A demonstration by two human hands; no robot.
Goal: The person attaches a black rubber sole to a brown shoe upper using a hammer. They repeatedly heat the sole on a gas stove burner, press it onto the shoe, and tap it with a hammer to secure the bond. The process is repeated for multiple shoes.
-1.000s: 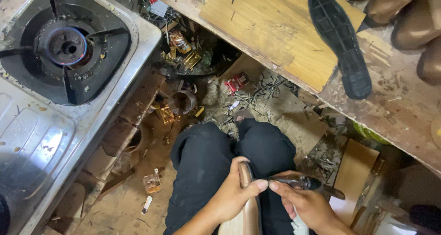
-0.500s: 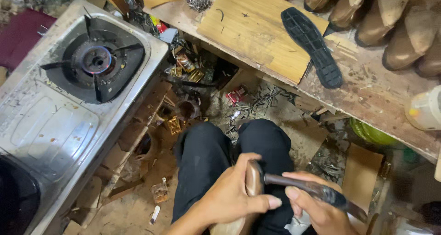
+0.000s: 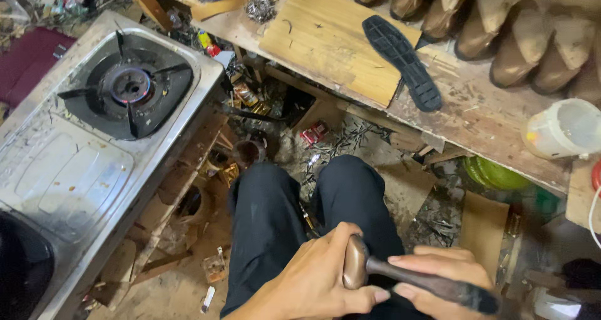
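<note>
Though the frame's bottom edge cuts off both wrists, the left hand [image 3: 313, 282] shows at lower centre, curled snugly round a smooth, rounded brown shoe [image 3: 355, 263] whose lower part is hidden behind the fingers. Beside it, the right hand [image 3: 441, 276] wraps closed about a dark, worn tool handle [image 3: 432, 285] touching that shoe, its working end hard to make out above black trousers [image 3: 275, 213].

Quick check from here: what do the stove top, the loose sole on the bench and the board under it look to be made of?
The stove top looks like stainless steel: grey, dull-shiny sheet with pressed panels, scuffed and dirty. The sole seems to be black rubber or a similar moulded plastic, matte with a ribbed tread. The board is pale wood, unfinished, with visible grain and scratches.
</note>
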